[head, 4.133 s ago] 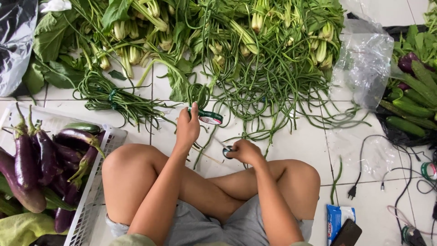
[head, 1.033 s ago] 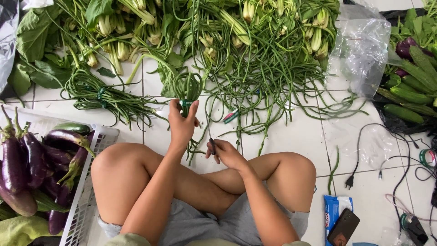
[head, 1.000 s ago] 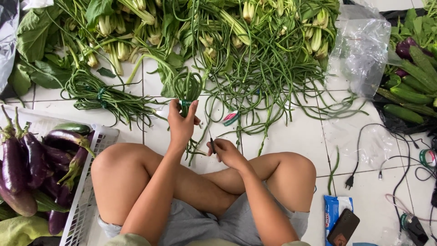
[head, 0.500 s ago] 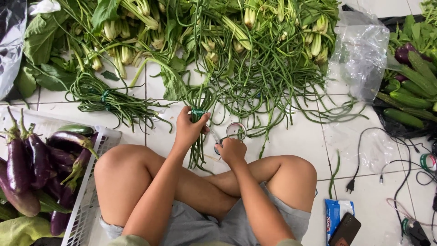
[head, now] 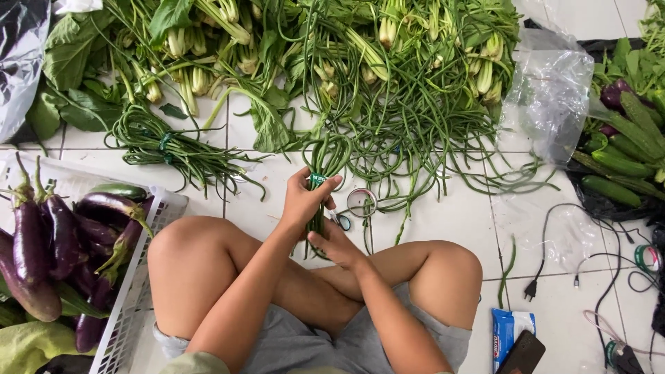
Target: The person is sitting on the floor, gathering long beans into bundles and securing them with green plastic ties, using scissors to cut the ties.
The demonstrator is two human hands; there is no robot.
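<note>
I sit cross-legged on a white tiled floor. My left hand (head: 303, 202) grips a bundle of long green beans (head: 327, 158) upright, at a band of green tape wound round its stems. My right hand (head: 335, 244) is just below, closed on the bundle's lower end above my crossed legs. A clear tape roll (head: 361, 202) lies on the tile right beside both hands. A small tool lies next to the roll, partly hidden by my fingers.
A large heap of loose long beans and leafy greens (head: 388, 76) covers the floor ahead. A tied bean bundle (head: 166, 145) lies at the left. A white basket (head: 131, 305) with purple aubergines (head: 41, 235) stands left. Cucumbers (head: 613, 173), a plastic bag (head: 551, 97), cables (head: 554, 249) and a phone (head: 521, 353) lie at the right.
My left hand has lifted the bundle slightly nearer to me. My right hand has left the tape roll on the floor and dropped to the bundle's lower end.
</note>
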